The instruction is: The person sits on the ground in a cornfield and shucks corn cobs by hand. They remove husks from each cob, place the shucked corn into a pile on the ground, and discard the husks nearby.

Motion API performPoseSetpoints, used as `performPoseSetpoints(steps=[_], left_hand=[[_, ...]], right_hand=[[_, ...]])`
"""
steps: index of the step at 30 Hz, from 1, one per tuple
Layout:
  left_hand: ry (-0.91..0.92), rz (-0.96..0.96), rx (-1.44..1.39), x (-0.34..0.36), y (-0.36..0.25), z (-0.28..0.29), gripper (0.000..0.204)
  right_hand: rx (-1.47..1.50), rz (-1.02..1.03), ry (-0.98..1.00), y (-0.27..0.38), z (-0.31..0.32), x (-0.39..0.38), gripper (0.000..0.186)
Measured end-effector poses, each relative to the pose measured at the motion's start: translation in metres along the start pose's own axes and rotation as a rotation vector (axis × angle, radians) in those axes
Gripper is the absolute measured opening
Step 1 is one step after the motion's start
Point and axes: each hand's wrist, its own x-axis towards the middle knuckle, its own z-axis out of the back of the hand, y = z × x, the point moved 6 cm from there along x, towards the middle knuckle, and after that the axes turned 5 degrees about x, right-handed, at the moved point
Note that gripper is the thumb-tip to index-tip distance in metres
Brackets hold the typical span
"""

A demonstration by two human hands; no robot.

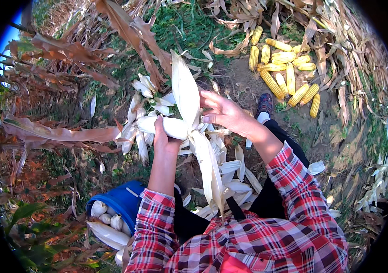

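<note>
An ear of corn [163, 127], its body still wrapped in pale inner husk, lies sideways in front of me. My left hand [164, 139] is closed around it from below, thumb on top. Outer husk leaves [186, 88] are peeled back at its right end, one standing up and another hanging down towards my lap. My right hand [223, 113] is at that end, thumb and fingers closed on the husk; some fingertips are hidden behind it.
Husked yellow corn ears [284, 58] lie piled on the soil at the far right, near my shoe [265, 104]. A blue bucket [132, 193] with unhusked ears [107, 233] leans at the lower left. Loose husks [237, 184] cover the ground between my legs. Dry stalks [62, 132] stand left.
</note>
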Motion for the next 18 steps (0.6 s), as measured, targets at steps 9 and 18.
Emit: performPoseSetpoints(steps=[9,18], left_hand=[[0.313,0.049,0.393,-0.017,0.015,-0.011,0.060],[0.556,-0.534,1.000,-0.009,0.031,-0.034,0.029]], right_hand=[[-0.194,-0.239,0.048,-0.033,-0.025,-0.001,0.051],[0.274,0.014,-0.362,-0.021,0.015,0.011,0.025]])
